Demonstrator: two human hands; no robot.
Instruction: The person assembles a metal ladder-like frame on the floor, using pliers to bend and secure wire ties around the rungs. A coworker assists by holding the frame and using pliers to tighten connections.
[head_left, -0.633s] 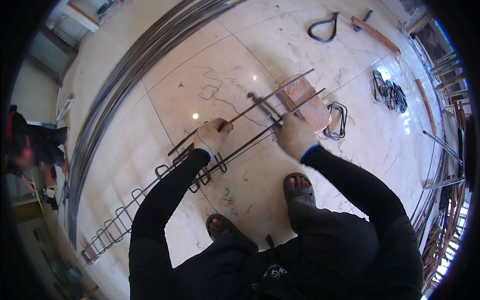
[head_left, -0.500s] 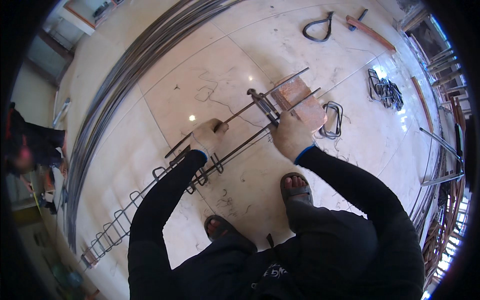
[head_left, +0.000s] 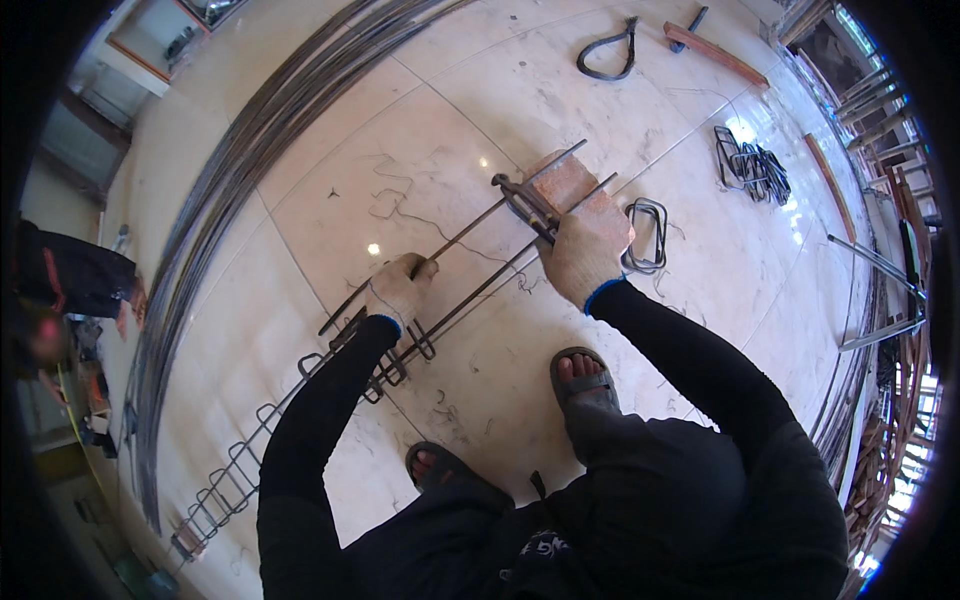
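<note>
A long rebar cage runs diagonally from lower left to the bricks at upper right. My gloved left hand is closed around its upper bar, beside several stirrups bunched on the bars. In my gloved right hand are the handles of dark pincers, whose rounded head points up and left across the upper bar. The right palm and most of its fingers are hidden. Reddish bricks lie under the bar ends, just beyond this hand.
Loose stirrups lie right of the bricks, with a stirrup pile farther off. Long steel rods curve along the left. A bent loop and a wooden strip lie at the back. A person is at far left.
The view has shifted slightly, so floor items sit a little farther left. Both hands keep their grip, the left on the bar and the right on the pincers.
</note>
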